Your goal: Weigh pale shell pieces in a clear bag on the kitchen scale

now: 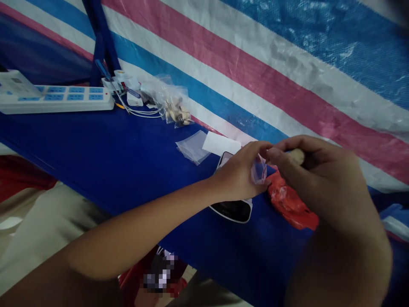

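Two hands meet over the blue desk [105, 157]: your left hand [238, 175] pinches the mouth of a small clear bag [258, 170], while your right hand [319, 179] is curled shut around a pale, rounded piece [297, 156] just beside that opening. Judging by this, the piece is not yet bagged. Spare empty bags [192, 146] lie near, and a filled bag [174, 106] sits further back by the power strip [54, 98].

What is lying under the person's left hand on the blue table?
A phone-like slab with a white rim lies under the left hand, which pinches a small clear bag. The hand and wrist cover its middle. A red plastic bag lies beside it.
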A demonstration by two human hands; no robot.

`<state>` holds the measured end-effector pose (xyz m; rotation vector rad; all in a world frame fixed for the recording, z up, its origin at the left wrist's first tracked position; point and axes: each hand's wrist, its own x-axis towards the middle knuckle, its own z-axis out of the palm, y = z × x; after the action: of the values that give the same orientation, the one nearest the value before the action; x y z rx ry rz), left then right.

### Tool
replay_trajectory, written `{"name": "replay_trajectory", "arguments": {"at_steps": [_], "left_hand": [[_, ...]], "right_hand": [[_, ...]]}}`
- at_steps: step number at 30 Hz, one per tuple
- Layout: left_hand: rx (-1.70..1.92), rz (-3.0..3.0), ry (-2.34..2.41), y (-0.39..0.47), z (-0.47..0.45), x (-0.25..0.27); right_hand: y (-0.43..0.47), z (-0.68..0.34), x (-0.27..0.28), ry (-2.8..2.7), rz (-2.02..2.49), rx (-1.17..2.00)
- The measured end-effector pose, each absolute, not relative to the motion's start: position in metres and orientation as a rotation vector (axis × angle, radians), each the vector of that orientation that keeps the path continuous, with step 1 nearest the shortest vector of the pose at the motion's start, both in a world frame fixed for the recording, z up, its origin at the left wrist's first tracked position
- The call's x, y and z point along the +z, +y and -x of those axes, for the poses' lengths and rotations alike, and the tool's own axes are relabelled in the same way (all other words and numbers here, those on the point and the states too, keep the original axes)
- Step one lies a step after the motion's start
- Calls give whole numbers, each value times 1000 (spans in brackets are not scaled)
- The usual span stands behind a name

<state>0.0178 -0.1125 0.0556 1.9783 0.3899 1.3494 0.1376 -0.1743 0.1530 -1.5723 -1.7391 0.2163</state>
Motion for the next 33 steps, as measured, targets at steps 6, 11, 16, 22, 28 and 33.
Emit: {"name": "replay_trajectory", "arguments": {"at_steps": [6,11,16,22,28,33], "left_hand": [[1294,-1931,301,-115,-20,53],[1291,-1731,194,-111,-27,46],[1324,-1679,224,-111,-26,48],[1351,-1671,247,-113,-25,50],[1326,-1629,265,-112,-26,49],[1281,-1679,300,-114,-24,49]], "right_hand": [[-178,-136,152,-1926,1687,85],[-174,-129,154,-1969,1755,103],[-173,-128,154,-1958,1798,36],[-171,-129,153,-1899,1838,-13],[-174,-136,159,-1956,1877,176],[-174,-137,160,-1838,1886,23]]}}
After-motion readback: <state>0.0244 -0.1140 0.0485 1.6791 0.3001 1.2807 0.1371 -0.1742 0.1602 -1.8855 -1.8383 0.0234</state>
